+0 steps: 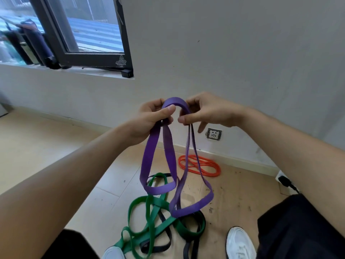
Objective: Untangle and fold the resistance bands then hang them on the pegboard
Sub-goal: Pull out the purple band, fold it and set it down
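Note:
A purple resistance band (169, 148) hangs in two long loops from both my hands at chest height. My left hand (149, 118) grips its left part, thumb pressed over the band. My right hand (207, 111) pinches the right part between thumb and fingers. The band arches between the two hands. Below on the floor lies a tangle of a green band (149, 212) and a black band (197, 225). An orange band (197, 165) lies coiled by the wall. No pegboard is in view.
A grey wall stands close ahead, with a socket (214, 134) low on it and a window (80, 30) at upper left. A plug and cable (285, 181) lie at the right. My white shoes (239, 243) stand beside the tangle.

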The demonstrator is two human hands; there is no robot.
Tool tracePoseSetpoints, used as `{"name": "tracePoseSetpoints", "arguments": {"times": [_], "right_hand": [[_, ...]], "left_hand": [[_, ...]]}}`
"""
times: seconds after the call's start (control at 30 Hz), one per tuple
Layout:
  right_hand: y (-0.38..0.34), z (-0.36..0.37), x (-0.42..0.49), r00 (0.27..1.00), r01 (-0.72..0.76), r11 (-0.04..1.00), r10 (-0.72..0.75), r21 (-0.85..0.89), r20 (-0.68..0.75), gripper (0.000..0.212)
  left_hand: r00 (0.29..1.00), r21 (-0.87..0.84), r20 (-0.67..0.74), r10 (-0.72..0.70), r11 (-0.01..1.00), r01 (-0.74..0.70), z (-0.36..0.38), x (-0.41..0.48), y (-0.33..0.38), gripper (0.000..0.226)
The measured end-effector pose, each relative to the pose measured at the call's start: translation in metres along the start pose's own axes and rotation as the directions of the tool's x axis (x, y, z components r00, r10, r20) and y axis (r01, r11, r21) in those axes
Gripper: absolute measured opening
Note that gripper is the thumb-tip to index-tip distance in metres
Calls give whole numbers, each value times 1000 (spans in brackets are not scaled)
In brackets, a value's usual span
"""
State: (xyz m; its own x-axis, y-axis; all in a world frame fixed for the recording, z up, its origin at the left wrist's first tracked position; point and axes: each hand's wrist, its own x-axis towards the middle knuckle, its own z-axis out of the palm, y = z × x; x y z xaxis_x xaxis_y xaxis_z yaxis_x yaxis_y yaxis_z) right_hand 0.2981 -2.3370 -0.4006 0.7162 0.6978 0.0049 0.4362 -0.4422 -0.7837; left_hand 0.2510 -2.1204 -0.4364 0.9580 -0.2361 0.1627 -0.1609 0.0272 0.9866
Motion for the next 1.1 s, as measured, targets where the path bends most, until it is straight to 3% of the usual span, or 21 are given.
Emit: {"name": "tracePoseSetpoints", "arguments": {"times": [0.1, 0.2, 0.47, 0.6, 0.73, 0.93, 1.0, 1.1], "right_hand": [[-2, 4, 0, 999, 14, 982, -4, 188, -50, 31], [-5, 4, 0, 997, 29, 945, -3, 326, -83, 26], [-10, -11, -4, 949, 126, 960, -43, 252, -313, 27], [-3, -25, -7, 924, 115, 961, -10, 251, -383, 24], [17, -35, -8, 876, 61, 962, 76, 265, -477, 20], [47, -41, -10, 848, -40, 965, 171, 260, -502, 24], [54, -41, -10, 853, -62, 966, 182, 250, -489, 20], [62, -41, -11, 853, -101, 971, 196, 216, -483, 22]], "left_hand": [[1000, 49, -28, -15, 999, 16, -2, -3, 0, 26], [998, 251, -14, -66, 966, 67, -7, -9, -7, 27], [958, 437, 59, -281, 870, 228, -8, -19, -56, 34], [920, 579, 88, -381, 771, 264, -7, -23, -74, 20], [857, 596, 194, -477, 751, 284, -2, -33, -85, 25], [833, 658, 212, -511, 705, 265, 10, -41, -96, 32], [856, 710, 170, -489, 662, 238, 12, -43, -97, 30], [910, 657, 82, -405, 709, 256, 6, -40, -94, 29]]}}
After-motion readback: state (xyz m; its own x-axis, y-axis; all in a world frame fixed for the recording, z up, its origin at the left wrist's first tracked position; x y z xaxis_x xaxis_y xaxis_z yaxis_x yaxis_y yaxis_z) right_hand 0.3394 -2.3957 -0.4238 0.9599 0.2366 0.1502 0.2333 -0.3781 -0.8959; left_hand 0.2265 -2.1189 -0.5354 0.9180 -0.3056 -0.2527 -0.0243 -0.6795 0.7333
